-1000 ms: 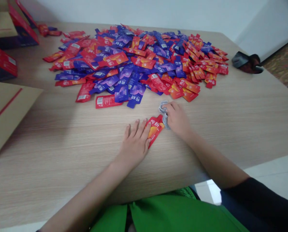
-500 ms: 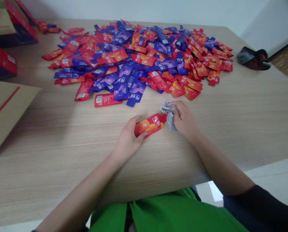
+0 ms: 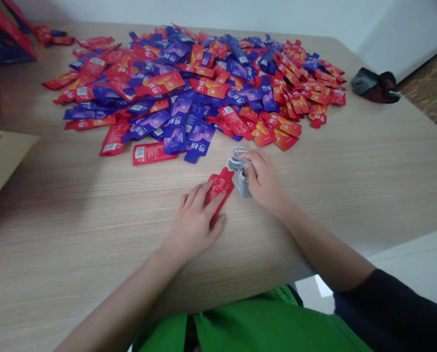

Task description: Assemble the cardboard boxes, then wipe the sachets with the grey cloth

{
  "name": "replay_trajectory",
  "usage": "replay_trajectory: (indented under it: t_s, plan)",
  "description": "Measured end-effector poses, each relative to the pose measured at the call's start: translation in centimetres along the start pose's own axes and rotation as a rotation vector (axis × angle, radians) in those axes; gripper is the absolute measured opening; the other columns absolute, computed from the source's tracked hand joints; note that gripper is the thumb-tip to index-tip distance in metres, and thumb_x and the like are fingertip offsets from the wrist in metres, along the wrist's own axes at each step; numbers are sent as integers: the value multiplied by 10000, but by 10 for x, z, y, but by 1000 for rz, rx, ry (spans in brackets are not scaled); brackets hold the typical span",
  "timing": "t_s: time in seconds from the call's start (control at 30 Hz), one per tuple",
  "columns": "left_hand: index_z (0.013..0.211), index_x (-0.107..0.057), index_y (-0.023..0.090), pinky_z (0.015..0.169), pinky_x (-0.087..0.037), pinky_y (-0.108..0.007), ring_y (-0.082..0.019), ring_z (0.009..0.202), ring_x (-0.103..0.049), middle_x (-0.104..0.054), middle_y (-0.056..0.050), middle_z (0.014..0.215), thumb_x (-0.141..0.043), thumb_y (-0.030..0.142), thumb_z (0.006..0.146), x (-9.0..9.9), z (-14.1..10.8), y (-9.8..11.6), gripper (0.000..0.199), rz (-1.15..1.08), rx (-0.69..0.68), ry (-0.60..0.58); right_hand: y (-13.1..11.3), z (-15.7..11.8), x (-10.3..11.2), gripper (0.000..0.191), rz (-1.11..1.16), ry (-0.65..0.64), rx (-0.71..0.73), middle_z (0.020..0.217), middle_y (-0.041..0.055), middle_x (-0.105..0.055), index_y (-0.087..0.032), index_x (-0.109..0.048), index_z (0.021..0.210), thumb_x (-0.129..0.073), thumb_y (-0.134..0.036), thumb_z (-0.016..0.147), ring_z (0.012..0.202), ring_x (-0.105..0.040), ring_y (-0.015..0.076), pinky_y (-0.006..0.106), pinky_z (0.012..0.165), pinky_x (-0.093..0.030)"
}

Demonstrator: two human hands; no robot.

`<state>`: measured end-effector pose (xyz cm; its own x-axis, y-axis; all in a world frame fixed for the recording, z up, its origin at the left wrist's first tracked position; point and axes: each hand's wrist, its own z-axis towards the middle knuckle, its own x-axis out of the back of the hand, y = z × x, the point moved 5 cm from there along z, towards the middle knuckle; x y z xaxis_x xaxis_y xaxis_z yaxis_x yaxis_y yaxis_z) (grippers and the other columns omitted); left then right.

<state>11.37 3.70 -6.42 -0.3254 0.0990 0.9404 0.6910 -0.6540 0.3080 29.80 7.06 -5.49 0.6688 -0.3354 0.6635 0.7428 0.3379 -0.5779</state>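
A red sachet [image 3: 222, 184] with small white print on its upper side lies on the table below the pile. Over its lower part my left hand [image 3: 196, 217] rests with fingers spread, pressing it to the tabletop; the covered end is hidden. At the sachet's narrow neck, a crumpled grey cloth [image 3: 242, 183] is bunched in my right hand [image 3: 264, 181], whose fingers are closed on it. The cloth appears to touch the neck's tip.
A wide pile of red-orange and purple sachets [image 3: 200, 93] spreads across the back of the table [image 3: 314, 195]. Red boxes [image 3: 11, 36] and a cardboard flap [image 3: 8, 156] stand at the left. A dark twisted object [image 3: 375, 85] lies at the far right.
The sachet has been turned over from its orange-patterned front to its printed back. My left hand has gone from gripping its end to lying over it. My right hand has moved left with the cloth.
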Motion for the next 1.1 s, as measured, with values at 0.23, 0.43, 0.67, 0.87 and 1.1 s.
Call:
replay_trajectory:
  t_s: [0.23,0.43,0.67,0.87,1.1]
  plan:
    - [1289,-604,206,1008,-416,-506,-331,1286,-428,-489,-162,1400,-485,292,925,-2,0,6,392,9,-32,-25,-17,-1,-37,354,-252,-354,139,1252,93,-602,-227,-629,1170,-412,-100,921,1050,-497,268,423,925,-412]
    - [1335,-575,218,970,-433,-514,-335,1237,-439,-498,-147,1395,-478,326,938,-2,-1,9,423,41,-15,-29,-1,3,-12,340,-336,-175,-15,1171,110,-628,-194,-647,1126,-389,-102,926,1017,-518,280,429,915,-410]
    - [1232,-650,215,888,-463,-538,-357,1111,-478,-521,-167,1313,-484,445,924,1,0,10,419,90,-5,-45,-22,-5,-32,329,-252,-331,124,1221,91,-630,-216,-630,1151,-405,-113,935,1056,-526,265,412,928,-428]
    - [1330,-574,182,803,-536,-434,-250,915,-600,-566,-137,1111,-452,365,947,1,-3,9,442,-55,134,-37,1,6,5,266,-108,-6,-23,1083,94,-653,-213,-590,1075,-361,-156,953,1041,-576,252,410,940,-443]
    - [1273,-597,195,978,-459,-428,-254,1230,-523,-618,-94,1293,-407,141,927,12,5,-8,398,-132,-118,108,-5,0,12,221,15,32,-51,1051,74,-663,-236,-587,1036,-389,-202,942,1036,-603,242,416,922,-461]
